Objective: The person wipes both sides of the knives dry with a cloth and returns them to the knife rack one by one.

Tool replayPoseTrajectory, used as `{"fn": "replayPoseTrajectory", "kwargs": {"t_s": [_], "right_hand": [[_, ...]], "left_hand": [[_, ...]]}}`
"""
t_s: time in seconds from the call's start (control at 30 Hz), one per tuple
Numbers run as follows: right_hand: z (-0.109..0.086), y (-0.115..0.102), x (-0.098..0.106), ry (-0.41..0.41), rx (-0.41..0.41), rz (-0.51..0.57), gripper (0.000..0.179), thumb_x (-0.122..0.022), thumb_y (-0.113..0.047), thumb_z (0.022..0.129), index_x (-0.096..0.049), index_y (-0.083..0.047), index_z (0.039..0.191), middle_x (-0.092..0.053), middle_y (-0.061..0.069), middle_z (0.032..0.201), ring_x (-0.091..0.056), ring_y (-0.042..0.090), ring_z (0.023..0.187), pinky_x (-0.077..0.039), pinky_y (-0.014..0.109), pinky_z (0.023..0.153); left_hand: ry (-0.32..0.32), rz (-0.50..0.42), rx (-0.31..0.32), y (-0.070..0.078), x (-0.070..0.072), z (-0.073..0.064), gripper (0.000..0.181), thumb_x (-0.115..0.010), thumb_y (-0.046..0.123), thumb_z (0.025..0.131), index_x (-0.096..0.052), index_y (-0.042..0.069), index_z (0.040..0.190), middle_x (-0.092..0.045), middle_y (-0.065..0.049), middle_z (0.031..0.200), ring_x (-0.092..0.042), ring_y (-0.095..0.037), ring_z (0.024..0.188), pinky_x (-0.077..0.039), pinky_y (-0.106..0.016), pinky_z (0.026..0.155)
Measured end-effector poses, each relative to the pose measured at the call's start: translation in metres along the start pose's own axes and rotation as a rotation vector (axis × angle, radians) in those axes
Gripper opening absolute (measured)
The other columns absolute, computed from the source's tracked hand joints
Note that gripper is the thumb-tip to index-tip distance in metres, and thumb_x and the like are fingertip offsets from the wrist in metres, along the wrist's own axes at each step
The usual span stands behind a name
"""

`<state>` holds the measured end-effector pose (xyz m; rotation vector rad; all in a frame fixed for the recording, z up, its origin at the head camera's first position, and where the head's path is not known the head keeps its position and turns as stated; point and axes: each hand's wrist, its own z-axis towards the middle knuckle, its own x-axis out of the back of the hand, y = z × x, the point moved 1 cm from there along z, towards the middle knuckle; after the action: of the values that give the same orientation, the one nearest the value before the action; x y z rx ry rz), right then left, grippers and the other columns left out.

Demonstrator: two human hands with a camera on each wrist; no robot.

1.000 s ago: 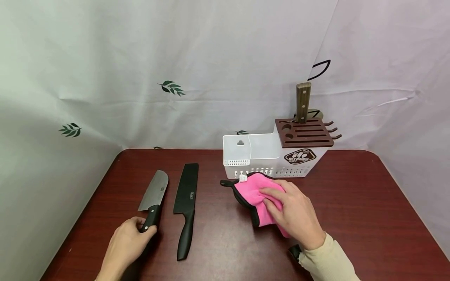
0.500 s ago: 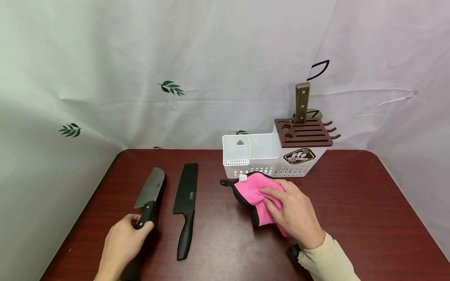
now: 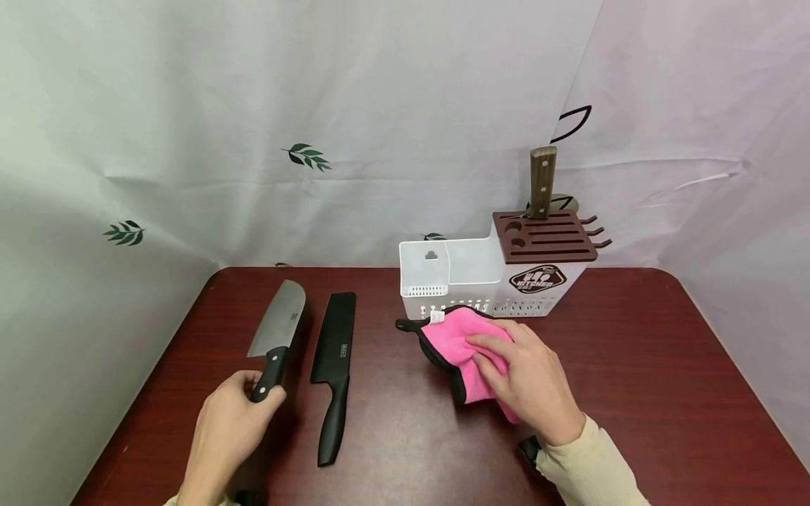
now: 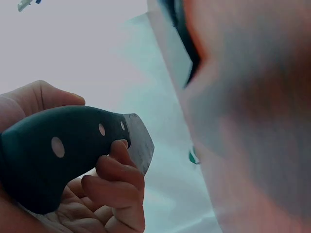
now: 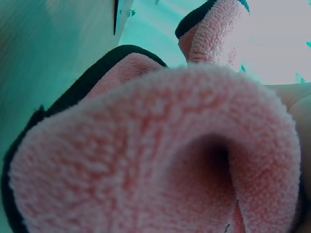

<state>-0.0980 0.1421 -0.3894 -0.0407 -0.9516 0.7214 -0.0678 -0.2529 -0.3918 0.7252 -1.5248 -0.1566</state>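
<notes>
My left hand (image 3: 230, 422) grips the black riveted handle of a kitchen knife (image 3: 280, 320), whose wide steel blade points away from me. In the left wrist view, fingers and thumb wrap the knife's handle (image 4: 73, 141). To its right lies an all-black knife (image 3: 335, 372), flat on the table, handle toward me. My right hand (image 3: 534, 376) holds a bunched pink cloth (image 3: 458, 341) with black edging and a small white tag. Folds of the cloth (image 5: 136, 145) fill the right wrist view and hide most of the fingers.
A white perforated kitchen rack (image 3: 468, 263) stands at the back of the dark red table (image 3: 658, 393), right of centre. Its slotted brown top (image 3: 547, 242) carries a knife with a wooden handle (image 3: 542, 183) upright. White curtain fabric (image 3: 405, 105) encloses the back and sides.
My left hand has shifted the steel knife a little left, then forward and back right, and the knife now appears raised. My right hand and the cloth have stayed nearly still.
</notes>
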Motion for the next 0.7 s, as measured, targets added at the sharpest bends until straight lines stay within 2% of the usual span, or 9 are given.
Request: {"fn": "replayPoseTrajectory", "kwargs": {"t_s": [0.17,0.4,0.5,0.7], "right_hand": [[0.001,0.000,0.000,0.004,0.001,0.013,0.028,-0.082,-0.016,0.078,-0.080,-0.024,0.105,-0.068,0.002,0.111,-0.062,0.022,0.102,-0.053,0.041,0.080],[0.002,0.001,0.002,0.036,0.003,0.091,0.028,-0.082,-0.013,0.078,-0.080,-0.020,0.105,-0.067,0.005,0.111,-0.061,0.023,0.104,-0.046,0.034,0.092],[0.003,0.000,0.003,0.053,-0.001,0.126,0.027,-0.082,-0.012,0.079,-0.080,-0.018,0.105,-0.068,0.004,0.112,-0.062,0.023,0.104,-0.044,0.030,0.095],[0.004,-0.002,0.006,0.075,-0.013,0.174,0.026,-0.081,-0.013,0.081,-0.080,-0.018,0.106,-0.067,0.006,0.116,-0.061,0.024,0.110,-0.038,0.022,0.104]], "left_hand": [[0.024,-0.028,-0.014,0.015,-0.002,-0.005,0.040,-0.065,0.028,0.084,-0.064,0.002,0.114,-0.066,-0.011,0.095,-0.054,-0.023,0.074,-0.040,-0.033,0.061],[0.033,-0.081,-0.066,0.039,-0.007,-0.018,0.041,-0.069,0.028,0.083,-0.064,0.003,0.116,-0.066,-0.012,0.099,-0.058,-0.023,0.079,-0.043,-0.034,0.064],[0.039,-0.105,-0.096,0.051,-0.009,-0.023,0.041,-0.072,0.027,0.082,-0.064,0.004,0.116,-0.065,-0.011,0.097,-0.058,-0.022,0.078,-0.044,-0.033,0.064],[0.055,-0.125,-0.200,0.069,-0.012,-0.032,0.038,-0.074,0.024,0.081,-0.066,0.007,0.114,-0.064,-0.007,0.093,-0.058,-0.018,0.078,-0.046,-0.031,0.065]]}}
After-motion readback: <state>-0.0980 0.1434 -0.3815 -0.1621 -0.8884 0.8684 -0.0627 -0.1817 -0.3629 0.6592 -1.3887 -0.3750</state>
